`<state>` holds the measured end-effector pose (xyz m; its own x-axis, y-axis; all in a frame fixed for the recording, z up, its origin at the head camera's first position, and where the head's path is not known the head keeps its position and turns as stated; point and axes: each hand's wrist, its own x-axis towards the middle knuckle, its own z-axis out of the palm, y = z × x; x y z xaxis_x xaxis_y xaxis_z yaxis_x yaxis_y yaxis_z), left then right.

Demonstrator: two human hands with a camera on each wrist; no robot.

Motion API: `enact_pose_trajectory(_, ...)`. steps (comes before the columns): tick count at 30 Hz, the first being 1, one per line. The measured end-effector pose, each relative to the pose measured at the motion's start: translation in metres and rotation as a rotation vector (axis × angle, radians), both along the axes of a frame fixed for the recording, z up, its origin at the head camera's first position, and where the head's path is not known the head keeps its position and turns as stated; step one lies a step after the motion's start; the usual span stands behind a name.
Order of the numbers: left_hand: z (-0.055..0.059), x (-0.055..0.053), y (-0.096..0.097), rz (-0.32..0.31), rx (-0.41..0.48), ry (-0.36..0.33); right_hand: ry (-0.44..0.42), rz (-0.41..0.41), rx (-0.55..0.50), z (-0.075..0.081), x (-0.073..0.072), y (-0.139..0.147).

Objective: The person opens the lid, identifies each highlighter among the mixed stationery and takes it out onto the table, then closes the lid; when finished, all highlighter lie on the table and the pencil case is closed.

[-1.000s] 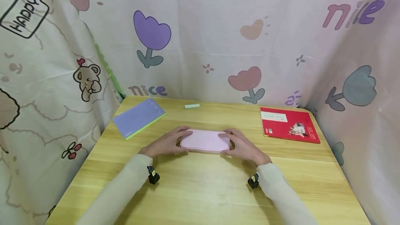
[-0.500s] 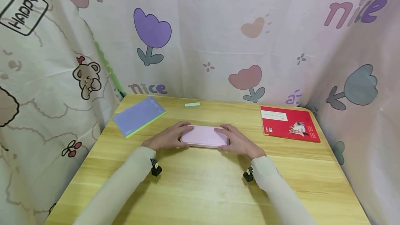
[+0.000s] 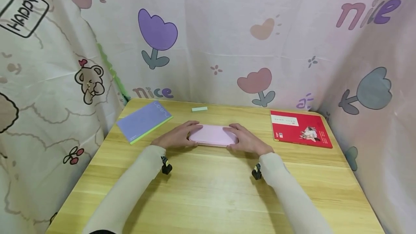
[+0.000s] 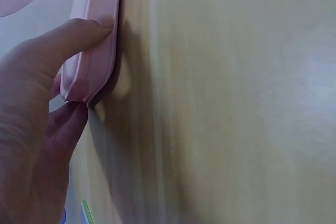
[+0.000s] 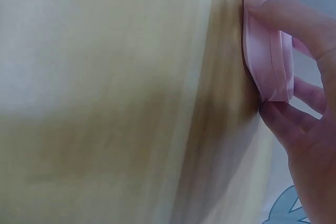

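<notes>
A flat pink pencil case with rounded ends lies crosswise in the middle of the wooden table. My left hand grips its left end, and my right hand grips the right end. In the left wrist view the thumb presses the near side of the case, while other fingers bend round the end. The right wrist view has the same hold mirrored, with the right thumb on the side wall and fingertips at the rounded corner. A seam runs along the case's side.
At the back left lies a purple-blue notebook with a green edge. A small pale green strip is near the rear edge. On the back right rests a red book. Printed curtains hang behind and beside the table.
Both hands have moved the pencil case a short way toward the back of the table, keeping their hold on its ends. The notebook, strip and red book stay in place.
</notes>
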<state>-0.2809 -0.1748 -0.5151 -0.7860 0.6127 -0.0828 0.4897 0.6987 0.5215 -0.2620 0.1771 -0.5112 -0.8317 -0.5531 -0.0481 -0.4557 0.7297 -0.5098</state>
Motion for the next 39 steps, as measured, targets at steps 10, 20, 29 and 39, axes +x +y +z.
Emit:
enact_pose_trajectory(10, 0.002, -0.018, 0.009, -0.009, 0.013, -0.041, 0.0, -0.001, 0.017, 0.001, -0.017, 0.004)
enact_pose_trajectory(20, 0.004, -0.026, 0.012, -0.016, -0.03, -0.04, -0.013, 0.016, 0.046, 0.001, -0.028, 0.002)
enact_pose_trajectory(29, 0.002, -0.029, 0.016, -0.008, -0.048, -0.004, 0.006, 0.017, 0.105, 0.004, -0.03, 0.004)
enact_pose_trajectory(39, 0.008, -0.03, 0.016, -0.061, -0.162, 0.08, 0.029, 0.064, 0.105, 0.0, -0.033, 0.006)
